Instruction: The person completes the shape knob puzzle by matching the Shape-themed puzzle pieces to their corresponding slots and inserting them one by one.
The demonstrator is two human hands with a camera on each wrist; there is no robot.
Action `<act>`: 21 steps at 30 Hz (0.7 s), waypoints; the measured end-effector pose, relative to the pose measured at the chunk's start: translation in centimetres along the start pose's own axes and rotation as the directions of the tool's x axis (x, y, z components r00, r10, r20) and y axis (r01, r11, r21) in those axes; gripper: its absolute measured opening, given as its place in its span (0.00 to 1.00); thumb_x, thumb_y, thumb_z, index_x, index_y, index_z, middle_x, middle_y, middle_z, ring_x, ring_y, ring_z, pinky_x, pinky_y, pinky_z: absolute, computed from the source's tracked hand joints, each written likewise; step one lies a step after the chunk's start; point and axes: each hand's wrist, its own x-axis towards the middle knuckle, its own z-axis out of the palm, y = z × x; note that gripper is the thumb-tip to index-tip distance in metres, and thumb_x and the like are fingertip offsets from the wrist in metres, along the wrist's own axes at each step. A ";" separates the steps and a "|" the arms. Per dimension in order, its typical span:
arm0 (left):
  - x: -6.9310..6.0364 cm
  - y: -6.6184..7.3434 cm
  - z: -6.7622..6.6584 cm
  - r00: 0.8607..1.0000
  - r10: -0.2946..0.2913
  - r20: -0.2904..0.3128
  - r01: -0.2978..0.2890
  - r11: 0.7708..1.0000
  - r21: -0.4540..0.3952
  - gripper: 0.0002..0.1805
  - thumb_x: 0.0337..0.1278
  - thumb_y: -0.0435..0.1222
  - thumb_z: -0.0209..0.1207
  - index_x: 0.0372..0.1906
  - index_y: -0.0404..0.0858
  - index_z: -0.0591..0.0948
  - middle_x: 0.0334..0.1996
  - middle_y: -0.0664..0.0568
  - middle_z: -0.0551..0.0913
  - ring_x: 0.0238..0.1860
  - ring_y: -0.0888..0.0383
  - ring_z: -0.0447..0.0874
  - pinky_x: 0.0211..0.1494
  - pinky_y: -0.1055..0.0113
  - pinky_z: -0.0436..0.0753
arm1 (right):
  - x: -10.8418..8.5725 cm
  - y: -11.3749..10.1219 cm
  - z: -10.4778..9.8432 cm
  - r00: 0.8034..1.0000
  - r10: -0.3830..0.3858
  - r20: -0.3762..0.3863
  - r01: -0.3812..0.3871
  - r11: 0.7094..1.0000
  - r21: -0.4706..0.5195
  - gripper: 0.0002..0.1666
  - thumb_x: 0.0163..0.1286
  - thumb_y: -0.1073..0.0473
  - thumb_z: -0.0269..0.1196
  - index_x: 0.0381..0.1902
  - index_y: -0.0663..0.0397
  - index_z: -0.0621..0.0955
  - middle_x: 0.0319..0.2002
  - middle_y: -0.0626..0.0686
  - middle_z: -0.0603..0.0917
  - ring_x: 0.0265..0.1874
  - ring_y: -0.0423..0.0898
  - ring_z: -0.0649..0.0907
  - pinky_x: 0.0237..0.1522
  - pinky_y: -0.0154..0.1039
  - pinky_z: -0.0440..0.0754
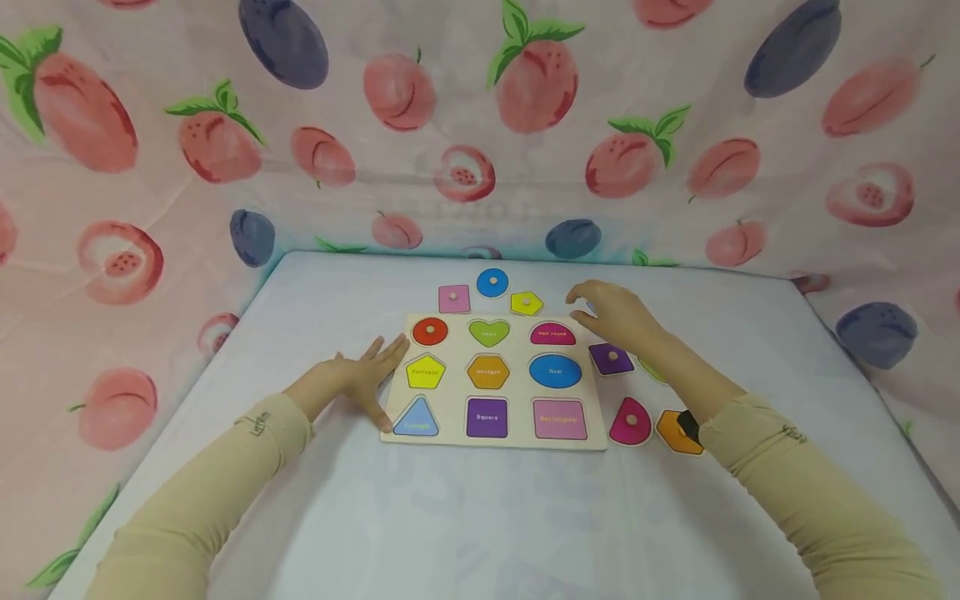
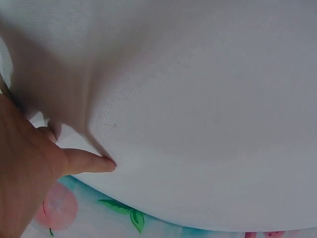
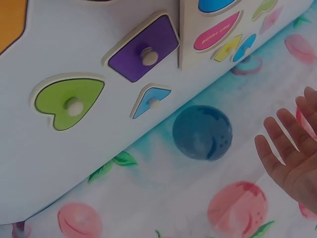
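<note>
The right hand (image 1: 617,313) is hanging over the counter (image 1: 487,517) by the far right corner of the board (image 1: 450,417), its fingers loosely bent, its thumb standing apart, nothing showing between them. Its fingertips are pointing left, and the pentagon (image 1: 527,303) is lying that way, just past the board's far edge; being about as wide as long, it is showing no clear long axis. The triangle (image 3: 159,94) is lying behind the same hand in the head view, its blue peeping between fingers and thumb; in the right wrist view, the visible fingers are standing apart from it. For both pieces, the right hand is the nearer; the left hand (image 1: 363,381) is resting, fingers spread, at the board's left edge.
</note>
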 end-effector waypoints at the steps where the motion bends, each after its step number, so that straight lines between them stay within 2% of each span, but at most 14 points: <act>1: 0.0 0.0 0.0 1.000 0.001 -0.001 -0.001 1.000 0.000 0.77 0.25 0.59 0.73 0.74 0.42 0.31 0.75 0.47 0.25 0.74 0.39 0.22 0.57 0.19 0.37 | -0.2 0.2 -0.1 1.000 0.011 0.000 -0.011 1.000 0.001 0.15 0.65 0.62 0.61 0.49 0.61 0.79 0.53 0.62 0.81 0.55 0.61 0.77 0.57 0.55 0.75; 9: 0.4 0.0 0.4 1.000 -0.010 0.006 0.010 1.000 0.003 0.77 0.25 0.60 0.73 0.74 0.42 0.30 0.75 0.47 0.25 0.74 0.39 0.22 0.58 0.20 0.37 | -2.7 1.8 -0.5 0.999 0.044 0.003 -0.044 0.999 -0.008 0.16 0.65 0.62 0.61 0.49 0.63 0.79 0.53 0.64 0.80 0.57 0.62 0.76 0.58 0.58 0.74; 15: 0.4 0.0 0.5 1.000 -0.007 0.003 0.007 1.000 0.009 0.77 0.26 0.60 0.73 0.74 0.42 0.30 0.75 0.47 0.25 0.74 0.39 0.22 0.58 0.20 0.37 | -4.7 3.1 -0.6 0.995 0.099 -0.001 -0.099 0.995 -0.019 0.16 0.65 0.62 0.61 0.49 0.63 0.79 0.53 0.65 0.80 0.58 0.63 0.74 0.59 0.59 0.72; 21: 0.3 -0.2 0.5 1.000 -0.014 -0.010 0.014 1.000 0.004 0.77 0.25 0.59 0.73 0.74 0.42 0.31 0.75 0.47 0.26 0.74 0.38 0.22 0.57 0.20 0.37 | -6.0 4.1 -0.3 0.991 0.130 -0.040 -0.130 0.992 0.001 0.16 0.65 0.62 0.61 0.49 0.64 0.79 0.51 0.65 0.80 0.53 0.64 0.76 0.56 0.59 0.74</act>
